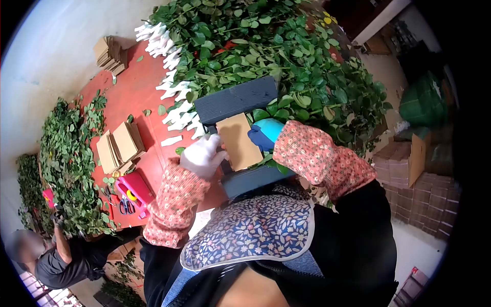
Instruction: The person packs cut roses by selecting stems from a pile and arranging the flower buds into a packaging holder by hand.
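Observation:
A tan cardboard piece (239,142) lies across a dark frame with an upper board (236,100) and a lower board (255,180). My left hand (203,156), in a white glove, is at the cardboard's left edge with its fingers bent; whether it grips the edge is hard to tell. My right hand (266,134), in a blue and teal glove, rests at the cardboard's right edge beside green leafy stems (302,100). Its fingers are curled and partly hidden. White wrapped stem ends (181,117) line up left of the frame.
On the red table (128,69) are stacked cardboard pieces (121,147), more cardboard (110,55), a pink tool (135,190), scissors (126,205) and another leafy heap (69,163). A person (66,258) works at the lower left. Cardboard bundles (422,197) stand at the right.

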A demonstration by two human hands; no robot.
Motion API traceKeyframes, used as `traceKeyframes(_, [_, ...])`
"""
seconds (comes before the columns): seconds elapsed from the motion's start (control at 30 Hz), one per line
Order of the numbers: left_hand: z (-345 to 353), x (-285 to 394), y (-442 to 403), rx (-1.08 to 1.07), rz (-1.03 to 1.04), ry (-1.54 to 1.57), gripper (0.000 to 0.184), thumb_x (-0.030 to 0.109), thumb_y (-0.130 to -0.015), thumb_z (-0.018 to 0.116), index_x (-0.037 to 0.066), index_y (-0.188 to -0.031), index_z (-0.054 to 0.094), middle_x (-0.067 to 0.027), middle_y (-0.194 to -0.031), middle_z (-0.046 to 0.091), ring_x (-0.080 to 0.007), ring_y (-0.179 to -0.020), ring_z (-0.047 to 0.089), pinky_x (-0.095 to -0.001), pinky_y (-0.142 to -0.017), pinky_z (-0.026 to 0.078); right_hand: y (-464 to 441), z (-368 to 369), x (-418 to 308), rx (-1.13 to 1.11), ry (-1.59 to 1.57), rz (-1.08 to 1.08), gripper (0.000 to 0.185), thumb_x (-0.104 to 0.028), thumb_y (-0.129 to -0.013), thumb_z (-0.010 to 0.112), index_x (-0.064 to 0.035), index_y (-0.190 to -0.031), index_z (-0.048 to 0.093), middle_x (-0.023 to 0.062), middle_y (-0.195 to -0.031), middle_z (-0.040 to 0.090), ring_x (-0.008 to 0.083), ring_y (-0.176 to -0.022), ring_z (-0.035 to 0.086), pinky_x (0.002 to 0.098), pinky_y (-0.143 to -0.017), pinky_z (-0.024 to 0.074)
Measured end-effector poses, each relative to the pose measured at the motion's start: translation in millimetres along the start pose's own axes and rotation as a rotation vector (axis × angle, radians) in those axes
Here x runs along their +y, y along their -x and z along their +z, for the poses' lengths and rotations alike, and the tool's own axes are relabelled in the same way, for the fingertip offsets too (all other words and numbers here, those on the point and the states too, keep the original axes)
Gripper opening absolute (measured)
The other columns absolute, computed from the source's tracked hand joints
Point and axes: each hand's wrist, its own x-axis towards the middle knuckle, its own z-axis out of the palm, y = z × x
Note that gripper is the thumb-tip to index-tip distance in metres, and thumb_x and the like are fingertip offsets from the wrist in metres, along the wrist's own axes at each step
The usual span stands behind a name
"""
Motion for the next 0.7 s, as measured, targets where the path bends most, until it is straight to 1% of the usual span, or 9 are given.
traceKeyframes(0.1, [1,14,-34,-0.178,0.013,-0.214,0.042,0.031,-0.078,0.072,0.007,-0.105,0.051,-0.0134,-0.096,0.061,-0.0325,-0.086,0.064,-0.0416,-0.072,0.051,-2,0,-7,-0.007,0.172,0.017,0.037,-0.032,-0.088,0.049,-0.0022,-0.075,0.067,0.0156,-0.066,0.064,0.0294,-0.061,0.062,0.0409,-0.062,0.0505])
traceKeyframes(0.2, [12,10,-65,-0.384,0.069,-0.287,0.055,0.039,-0.075,0.075,0.002,-0.109,0.051,-0.0203,-0.103,0.061,-0.0372,-0.096,0.062,-0.0445,-0.082,0.049,-12,8,10,0.173,0.454,-0.322,0.036,-0.033,-0.087,0.051,-0.0033,-0.075,0.069,0.0185,-0.067,0.063,0.0328,-0.064,0.063,0.043,-0.065,0.0508])
traceKeyframes(0.23, [7,12,-83,-0.57,0.044,-0.357,0.058,0.04,-0.073,0.075,0.002,-0.109,0.051,-0.02,-0.106,0.062,-0.0387,-0.097,0.061,-0.0449,-0.084,0.049,-13,15,7,0.254,0.397,-0.172,0.036,-0.032,-0.087,0.052,-0.0035,-0.075,0.069,0.0197,-0.068,0.063,0.034,-0.065,0.063,0.0438,-0.066,0.0507])
traceKeyframes(0.3, [24,-3,-94,-0.554,0.114,-0.387,0.052,0.039,-0.074,0.074,0.005,-0.107,0.053,-0.0176,-0.1,0.061,-0.0367,-0.091,0.063,-0.0449,-0.079,0.05,6,-4,3,0.07,0.359,-0.08,0.035,-0.032,-0.087,0.052,-0.003,-0.075,0.068,0.0198,-0.07,0.064,0.035,-0.067,0.062,0.0437,-0.067,0.0506])
traceKeyframes(0.37, [23,-8,-92,-0.558,0.104,-0.355,0.051,0.039,-0.074,0.074,0.005,-0.107,0.053,-0.0175,-0.099,0.061,-0.0365,-0.09,0.063,-0.0449,-0.079,0.05,20,6,4,0.258,0.402,-0.138,0.028,-0.031,-0.085,0.062,-0.0066,-0.099,0.064,0.0199,-0.082,0.065,0.035,-0.07,0.062,0.0455,-0.066,0.0503])
traceKeyframes(0.43, [20,-6,-90,-0.551,0.104,-0.351,0.051,0.039,-0.074,0.074,0.005,-0.107,0.053,-0.0173,-0.099,0.061,-0.0364,-0.09,0.063,-0.0449,-0.079,0.05,81,10,-1,0.406,0.496,-0.284,0.045,-0.032,-0.078,0.071,-0.0124,-0.116,0.059,0.0161,-0.106,0.064,0.0324,-0.093,0.061,0.046,-0.079,0.0488])
traceKeyframes(0.5, [22,-5,-86,-0.542,0.11,-0.334,0.051,0.038,-0.074,0.074,0.005,-0.107,0.053,-0.0172,-0.099,0.061,-0.0362,-0.09,0.062,-0.0449,-0.079,0.05,117,13,15,0.527,0.937,-0.608,0.068,-0.047,-0.08,0.064,-0.0174,-0.139,0.045,0.0094,-0.135,0.052,0.0305,-0.128,0.043,0.048,-0.101,0.0383])
traceKeyframes(0.53, [22,-6,-85,-0.533,0.106,-0.32,0.051,0.038,-0.074,0.074,0.005,-0.107,0.053,-0.0171,-0.099,0.061,-0.0361,-0.089,0.062,-0.0448,-0.078,0.05,124,20,26,0.416,0.972,-0.585,0.063,-0.04,-0.085,0.059,-0.0206,-0.142,0.041,0.0075,-0.15,0.034,0.0314,-0.138,0.029,0.0528,-0.11,0.0262])
traceKeyframes(0.7, [23,-12,-75,-0.49,0.091,-0.258,0.05,0.038,-0.074,0.073,0.006,-0.107,0.053,-0.0167,-0.098,0.061,-0.0357,-0.089,0.062,-0.0448,-0.078,0.05,91,48,46,0.711,1.042,-0.834,0.046,-0.019,-0.079,0.054,-0.022,-0.125,0.057,0.0034,-0.134,0.052,0.0245,-0.117,0.051,0.0469,-0.1,0.0395])
